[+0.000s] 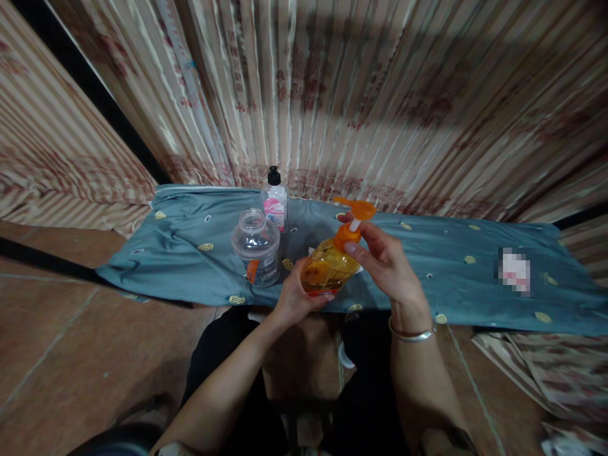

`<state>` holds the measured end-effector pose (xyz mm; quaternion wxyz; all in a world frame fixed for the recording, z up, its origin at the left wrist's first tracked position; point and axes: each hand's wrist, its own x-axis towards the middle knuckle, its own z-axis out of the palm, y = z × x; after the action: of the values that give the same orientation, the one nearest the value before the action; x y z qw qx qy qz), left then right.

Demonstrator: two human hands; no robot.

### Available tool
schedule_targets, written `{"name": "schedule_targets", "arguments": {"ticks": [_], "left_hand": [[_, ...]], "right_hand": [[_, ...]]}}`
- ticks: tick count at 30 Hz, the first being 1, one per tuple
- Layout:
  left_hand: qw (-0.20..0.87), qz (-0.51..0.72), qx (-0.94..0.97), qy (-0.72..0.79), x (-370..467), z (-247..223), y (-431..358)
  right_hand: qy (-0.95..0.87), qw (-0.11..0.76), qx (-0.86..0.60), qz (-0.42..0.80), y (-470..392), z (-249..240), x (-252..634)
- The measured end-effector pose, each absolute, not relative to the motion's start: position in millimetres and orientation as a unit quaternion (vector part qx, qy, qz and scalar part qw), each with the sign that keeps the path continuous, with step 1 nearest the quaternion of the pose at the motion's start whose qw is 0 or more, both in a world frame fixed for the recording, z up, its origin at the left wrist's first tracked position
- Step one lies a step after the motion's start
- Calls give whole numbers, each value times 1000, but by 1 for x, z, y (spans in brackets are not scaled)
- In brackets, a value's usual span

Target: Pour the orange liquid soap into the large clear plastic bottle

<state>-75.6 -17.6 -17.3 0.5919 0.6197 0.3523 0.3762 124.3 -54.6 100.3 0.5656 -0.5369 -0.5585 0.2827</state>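
Observation:
A pump bottle [327, 267] of amber liquid with an orange pump head [361, 210] is tilted to the right above the cloth-covered table. My left hand [300, 294] is wrapped around its lower body. At the neck, the fingers and thumb of my right hand [384, 253] close on the orange collar. Left of the bottle stands a clear wide-bellied container [256, 244] with an uncovered mouth and an orange patch low on its side. Behind that container is a clear bottle [274, 202] with a black cap and a pink-and-white label.
The narrow table is covered by a teal cloth [190, 253] with yellow printed patches. A blurred-out white and pink item [515, 271] lies at its right end. Striped curtains [332, 95] hang close behind, with dark frame poles [95, 88] at the sides.

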Motion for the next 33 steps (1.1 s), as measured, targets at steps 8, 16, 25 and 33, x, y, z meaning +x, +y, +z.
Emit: {"name": "schedule_targets", "arguments": {"ticks": [8, 16, 25, 33], "left_hand": [[578, 379, 629, 356, -75, -22, -17], [571, 376, 639, 353, -76, -19, -13], [568, 382, 639, 351, -73, -23, -10], [562, 384, 638, 360, -74, -23, -9]], "right_hand": [[-571, 552, -516, 322, -63, 116, 130], [-557, 612, -514, 224, -62, 145, 139], [-550, 684, -474, 72, -79, 190, 160], [-535, 713, -444, -91, -93, 222, 172]]}}
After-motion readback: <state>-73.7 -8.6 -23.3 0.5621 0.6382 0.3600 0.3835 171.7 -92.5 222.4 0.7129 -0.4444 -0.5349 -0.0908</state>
